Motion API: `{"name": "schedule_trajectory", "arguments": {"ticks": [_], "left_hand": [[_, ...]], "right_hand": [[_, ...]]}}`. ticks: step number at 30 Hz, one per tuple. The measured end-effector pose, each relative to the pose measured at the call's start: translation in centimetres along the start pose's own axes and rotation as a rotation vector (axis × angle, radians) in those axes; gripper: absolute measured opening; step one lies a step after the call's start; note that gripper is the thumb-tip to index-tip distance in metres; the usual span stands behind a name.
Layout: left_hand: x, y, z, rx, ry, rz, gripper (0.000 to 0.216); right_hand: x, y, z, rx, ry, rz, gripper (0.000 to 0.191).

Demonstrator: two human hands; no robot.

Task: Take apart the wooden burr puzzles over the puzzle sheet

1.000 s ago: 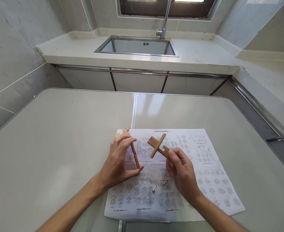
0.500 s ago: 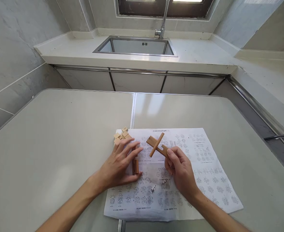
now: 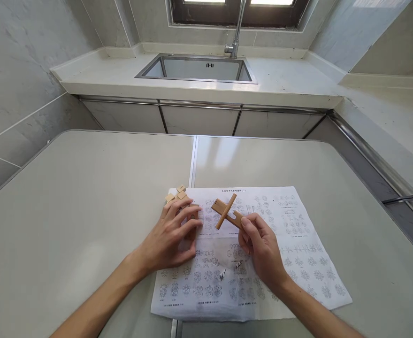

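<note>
Between the thumb and fingers of my right hand point(image 3: 263, 249) is a pair of crossed wooden puzzle pieces point(image 3: 225, 210): a flat notched strip with a thinner stick lying across it, held above the paper. My left hand point(image 3: 173, 234) is curled over brown wooden puzzle pieces point(image 3: 194, 214) at the paper's left side, thumb and fingers around them; most of these are hidden. Just beyond its fingertips lie several small pale wooden blocks point(image 3: 181, 195). Under both hands is a creased printed sheet point(image 3: 280, 281) covered in rows of small puzzle diagrams.
The sheet rests on a pale folding table point(image 3: 87, 197) with a seam down the middle. Past its far edge is a white counter point(image 3: 280, 77) with a steel-rimmed sink point(image 3: 195, 80) and a tap point(image 3: 233, 47). Tiled walls stand on both sides.
My left hand has drawn its fingers and thumb closer together, and the brown piece that showed near its thumb is now hidden. My right hand and its crossed pieces have barely moved.
</note>
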State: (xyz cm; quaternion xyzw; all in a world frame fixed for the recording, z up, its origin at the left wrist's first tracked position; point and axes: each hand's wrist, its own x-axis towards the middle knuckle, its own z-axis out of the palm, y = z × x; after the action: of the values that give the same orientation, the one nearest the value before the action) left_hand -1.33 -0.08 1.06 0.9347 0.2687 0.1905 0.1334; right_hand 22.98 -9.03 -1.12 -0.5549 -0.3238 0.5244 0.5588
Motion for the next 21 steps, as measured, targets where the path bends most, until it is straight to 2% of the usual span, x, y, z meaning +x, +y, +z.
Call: {"name": "schedule_trajectory", "arguments": {"ticks": [5, 10, 15, 18, 21], "left_hand": [[0.04, -0.76, -0.71, 0.042, 0.007, -0.007, 0.036], [0.05, -1.05, -0.49, 0.132, 0.112, -0.065, 0.027], [0.03, -1.01, -0.04, 0.125, 0.215, -0.103, 0.028], [0.05, -0.82, -0.34, -0.006, 0.237, -0.082, 0.045], [-0.07, -0.41, -0.74, -0.201, 0.157, -0.028, 0.085]], "right_hand": [[-0.03, -0.11, 0.02, -0.019, -0.004, -0.001, 0.043], [-0.03, -0.05, -0.1, -0.011, -0.024, 0.007, 0.043], [-0.16, 0.01, -0.01, -0.045, -0.067, -0.006, 0.041], [-0.28, -0.02, 0.06, -0.08, -0.126, -0.023, 0.041], [-0.44, -0.1, 0.08, -0.101, -0.214, -0.033, 0.042]]}}
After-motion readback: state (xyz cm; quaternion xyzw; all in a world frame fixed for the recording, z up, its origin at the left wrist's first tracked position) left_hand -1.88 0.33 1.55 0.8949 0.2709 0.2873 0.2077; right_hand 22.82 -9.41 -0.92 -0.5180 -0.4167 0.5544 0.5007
